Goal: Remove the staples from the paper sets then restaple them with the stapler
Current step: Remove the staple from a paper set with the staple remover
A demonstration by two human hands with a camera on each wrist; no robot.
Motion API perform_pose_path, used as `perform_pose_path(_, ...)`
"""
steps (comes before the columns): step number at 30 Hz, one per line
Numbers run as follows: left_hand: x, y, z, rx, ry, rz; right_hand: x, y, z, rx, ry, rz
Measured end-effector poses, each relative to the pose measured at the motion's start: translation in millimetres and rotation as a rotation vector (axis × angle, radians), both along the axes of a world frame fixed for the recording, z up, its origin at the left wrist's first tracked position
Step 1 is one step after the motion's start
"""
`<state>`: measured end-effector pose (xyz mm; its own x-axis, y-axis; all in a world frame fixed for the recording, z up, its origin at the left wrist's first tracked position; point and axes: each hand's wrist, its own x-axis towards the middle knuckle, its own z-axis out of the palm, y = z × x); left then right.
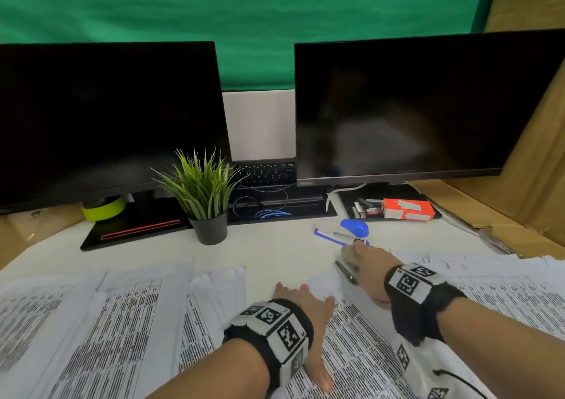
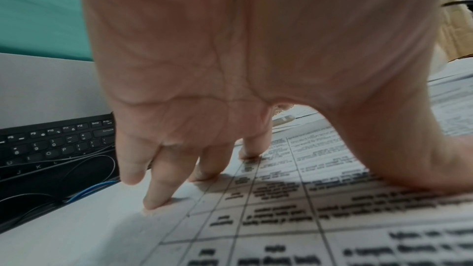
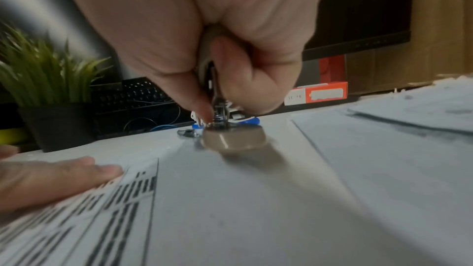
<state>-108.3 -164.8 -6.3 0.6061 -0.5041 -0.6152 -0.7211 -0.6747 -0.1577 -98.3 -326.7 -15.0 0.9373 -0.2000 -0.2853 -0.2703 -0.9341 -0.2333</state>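
A printed paper set (image 1: pixel 351 337) lies on the white desk in front of me. My left hand (image 1: pixel 305 302) rests flat on it, fingers straight and spread; the left wrist view shows the fingertips (image 2: pixel 158 199) pressing on the sheet (image 2: pixel 281 199). My right hand (image 1: pixel 360 258) grips a grey stapler (image 1: pixel 345 271) at the set's far corner. In the right wrist view the thumb and fingers (image 3: pixel 230 80) curl round the stapler's metal body, and its beige base (image 3: pixel 232 139) sits on the paper (image 3: pixel 243 199). Whether a staple is in the corner is hidden.
A blue stapler-like tool (image 1: pixel 354 229) lies opened up just beyond my right hand. An orange staple box (image 1: pixel 408 209) and loose staple strips (image 1: pixel 363 209) sit under the right monitor. A potted plant (image 1: pixel 208 197) stands mid-desk. More paper sets lie left (image 1: pixel 107 322) and right (image 1: pixel 504 291).
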Motion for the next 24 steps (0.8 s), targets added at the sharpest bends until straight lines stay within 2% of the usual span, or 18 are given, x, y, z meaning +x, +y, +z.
perform_pose_path(6, -3.1, 2.4, 2.0, -0.030, -0.010, -0.006, -33.1, -1.9, -8.8, -0.122, 0.066, 0.080)
perform_pose_path(12, -3.8, 1.3, -0.1, -0.008, -0.028, -0.012, -28.9, 12.4, -17.8, -0.060, -0.001, -0.098)
perform_pose_path(24, -5.0, 0.2, 3.5, 0.001, -0.008, -0.009, -2.3, 23.7, -9.9, -0.044, -0.040, -0.157)
